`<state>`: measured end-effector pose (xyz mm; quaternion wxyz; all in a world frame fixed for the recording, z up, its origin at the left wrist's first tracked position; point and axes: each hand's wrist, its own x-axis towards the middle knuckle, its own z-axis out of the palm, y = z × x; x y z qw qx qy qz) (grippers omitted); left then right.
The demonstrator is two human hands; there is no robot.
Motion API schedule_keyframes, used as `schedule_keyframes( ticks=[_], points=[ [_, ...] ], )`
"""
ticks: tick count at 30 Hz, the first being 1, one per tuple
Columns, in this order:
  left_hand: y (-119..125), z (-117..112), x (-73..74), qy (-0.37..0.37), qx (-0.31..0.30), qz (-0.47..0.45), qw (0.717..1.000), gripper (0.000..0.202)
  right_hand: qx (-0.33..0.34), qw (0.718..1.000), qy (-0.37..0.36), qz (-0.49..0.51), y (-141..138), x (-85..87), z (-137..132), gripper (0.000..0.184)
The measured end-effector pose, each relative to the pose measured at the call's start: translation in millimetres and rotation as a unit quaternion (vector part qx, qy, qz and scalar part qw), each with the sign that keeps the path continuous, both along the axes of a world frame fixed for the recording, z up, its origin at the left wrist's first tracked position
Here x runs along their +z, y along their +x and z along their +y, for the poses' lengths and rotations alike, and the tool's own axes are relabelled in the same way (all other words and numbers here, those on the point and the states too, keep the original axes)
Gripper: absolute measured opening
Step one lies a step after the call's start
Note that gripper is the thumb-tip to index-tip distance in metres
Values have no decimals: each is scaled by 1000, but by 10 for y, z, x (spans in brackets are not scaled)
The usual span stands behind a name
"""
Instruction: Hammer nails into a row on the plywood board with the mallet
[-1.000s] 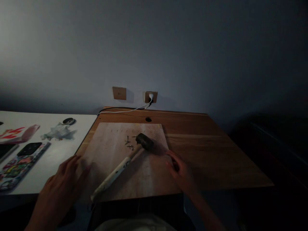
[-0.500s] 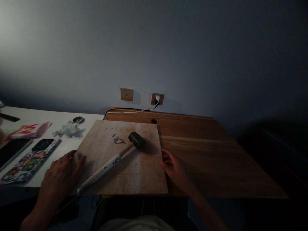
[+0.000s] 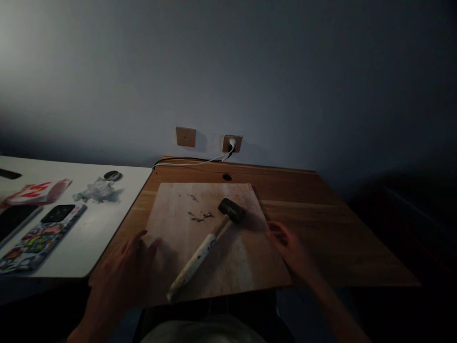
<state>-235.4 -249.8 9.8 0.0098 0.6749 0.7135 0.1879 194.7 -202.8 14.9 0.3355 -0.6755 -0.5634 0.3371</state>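
The left hand [image 3: 119, 269] and right hand [image 3: 292, 247] are apart at opposite side edges of the board [image 3: 246, 267], their grip unclear. Tilting or jolting it could slide off the hammer [image 3: 210, 240], lying handle-end at the near edge, or loose fasteners [image 3: 207, 215].

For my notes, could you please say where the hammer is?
In the head view, the hammer lies on the board, its dark head right of the small metal pieces.
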Motion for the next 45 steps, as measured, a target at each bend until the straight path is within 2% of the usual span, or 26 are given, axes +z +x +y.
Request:
schedule_keyframes(
  ticks=[2,5,7,9,11,13,14,16,19,22,25,28,30,32,34,36,38,42,45],
  points=[
    [146,-36,-43,-15,-18,-36,999,43,-23,1000,-4,-13,260,25,-97,50],
    [296,-74,-79,-4,-87,-69,994,38,-61,998,0,-30,612,39,-265,45],
    [352,-68,-83,16,-130,-68,989,34,-75,996,0,-43,763,40,-379,44],
    [397,-24,-76,40,-161,-50,985,32,-94,992,18,-84,794,48,-496,45],
    [460,58,-60,63,-177,-31,982,31,-123,979,64,-151,674,75,-614,47],
    [570,176,-39,66,-207,-32,976,30,-121,968,102,-195,419,128,-720,49],
    [646,248,-29,59,-233,-37,970,31,-84,974,87,-191,258,166,-760,50],
    [838,417,-16,33,-309,-40,950,40,50,983,19,-174,-79,254,-794,53],
    [1165,716,-32,-23,-434,-4,901,75,174,973,-35,-150,-483,366,-709,51],
    [1437,998,-74,-67,-503,-2,862,93,183,974,-53,-126,-673,385,-550,44],
    [1589,1160,-89,-79,-547,-29,833,93,148,985,-49,-75,-678,322,-479,33],
    [1642,1166,-53,-77,-565,-41,820,81,103,991,-58,64,-554,260,-547,29],
    [1656,1127,-6,-68,-566,-42,821,73,57,980,-72,178,-434,249,-629,30],
    [1678,1098,52,-50,-556,-47,828,65,10,962,-73,264,-316,256,-703,43],
    [1716,1107,115,-31,-537,-52,841,52,-20,952,-66,297,-218,255,-753,65],
    [1770,1159,174,-12,-520,-51,853,32,-35,958,-61,277,-137,231,-775,80],
    [1827,1240,219,10,-511,-50,858,21,-48,973,-53,220,-61,186,-777,82],
    [1882,1401,278,32,-494,-91,864,21,-69,996,-25,60,90,109,-757,68],
    [1880,1462,319,13,-503,-108,858,26,-68,998,1,-4,166,112,-747,59]
  ],
)
